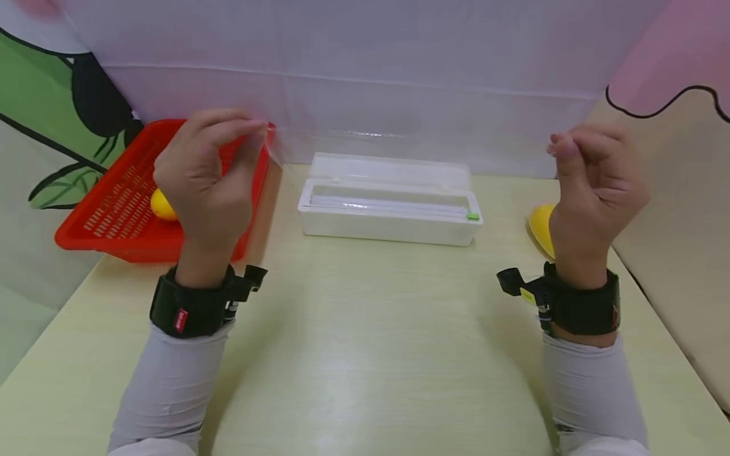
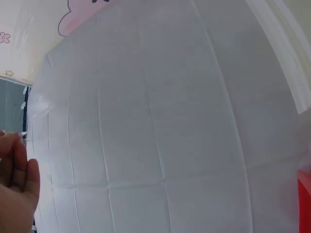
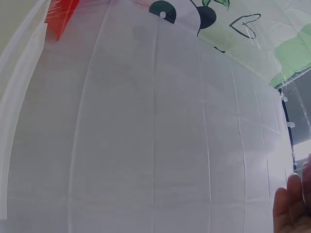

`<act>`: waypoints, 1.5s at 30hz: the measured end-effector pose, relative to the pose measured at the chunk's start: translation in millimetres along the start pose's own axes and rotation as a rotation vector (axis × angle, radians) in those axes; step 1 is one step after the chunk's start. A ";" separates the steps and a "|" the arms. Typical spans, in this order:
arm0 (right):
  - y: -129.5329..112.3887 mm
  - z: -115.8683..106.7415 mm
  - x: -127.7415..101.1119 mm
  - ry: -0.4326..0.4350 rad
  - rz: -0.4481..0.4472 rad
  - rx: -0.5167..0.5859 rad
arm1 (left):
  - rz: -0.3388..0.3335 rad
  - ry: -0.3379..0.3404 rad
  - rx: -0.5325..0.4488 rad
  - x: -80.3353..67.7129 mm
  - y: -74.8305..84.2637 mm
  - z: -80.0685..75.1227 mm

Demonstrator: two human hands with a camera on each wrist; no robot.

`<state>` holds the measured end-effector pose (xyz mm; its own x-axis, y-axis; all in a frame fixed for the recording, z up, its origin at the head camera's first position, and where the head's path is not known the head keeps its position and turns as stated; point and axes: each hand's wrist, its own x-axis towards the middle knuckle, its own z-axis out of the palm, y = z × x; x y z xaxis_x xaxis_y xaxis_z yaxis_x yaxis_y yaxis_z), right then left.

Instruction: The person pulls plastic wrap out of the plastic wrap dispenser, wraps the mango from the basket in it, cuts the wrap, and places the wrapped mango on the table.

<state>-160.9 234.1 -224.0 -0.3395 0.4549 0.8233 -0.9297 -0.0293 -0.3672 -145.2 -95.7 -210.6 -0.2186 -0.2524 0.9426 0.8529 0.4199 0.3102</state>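
Overhead both hands (image 1: 388, 183) pinch cling film (image 1: 410, 142), wrist views only film

Two hands are raised: the left hand (image 1: 208, 174) and the right hand (image 1: 593, 180). Stretched between them is one sheet of clear film (image 1: 410, 142), each hand pinching one corner. One white dispenser box (image 1: 390, 212) lies on the bench (image 1: 365, 342), beyond and between the hands. One red basket (image 1: 114, 209) sits behind the left hand. There are two yellow objects: one (image 1: 161, 206) in the basket, one (image 1: 540, 227) just beside the right hand's wrist. Each wrist wears one black strap, two altogether.
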 end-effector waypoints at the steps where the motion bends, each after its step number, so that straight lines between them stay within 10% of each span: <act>1: -2.9 -2.4 0.1 -0.021 0.013 0.040 | -0.031 -0.029 -0.044 0.8 1.2 -2.8; 7: -22.3 -21.1 -2.6 -0.272 0.142 0.349 | -0.270 -0.301 -0.510 8.4 3.1 -30.1; 12: -32.6 -40.4 -5.8 -0.693 0.299 0.512 | -0.433 -0.724 -0.712 14.4 -1.7 -56.0; 20: -15.0 -61.5 -8.5 -1.513 0.526 0.353 | -0.403 -1.487 -0.541 11.7 -10.5 -55.5; 26: 4.8 -52.1 -36.3 -1.885 0.798 0.179 | -0.619 -1.954 -0.323 -12.6 -11.3 -27.9; 36: 18.6 -33.9 -85.1 -2.025 1.167 -0.102 | -0.938 -2.182 -0.066 -65.7 -13.4 3.1; 45: 25.6 -37.3 -108.3 -2.082 1.086 -0.246 | -0.972 -2.203 0.206 -90.8 -10.7 18.8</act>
<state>-142.5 217.2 -338.8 -0.2890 -0.8082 -0.5132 -0.4094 0.5889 -0.6969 -143.4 -60.9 -297.2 -0.4406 0.4913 -0.7513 0.2415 0.8709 0.4279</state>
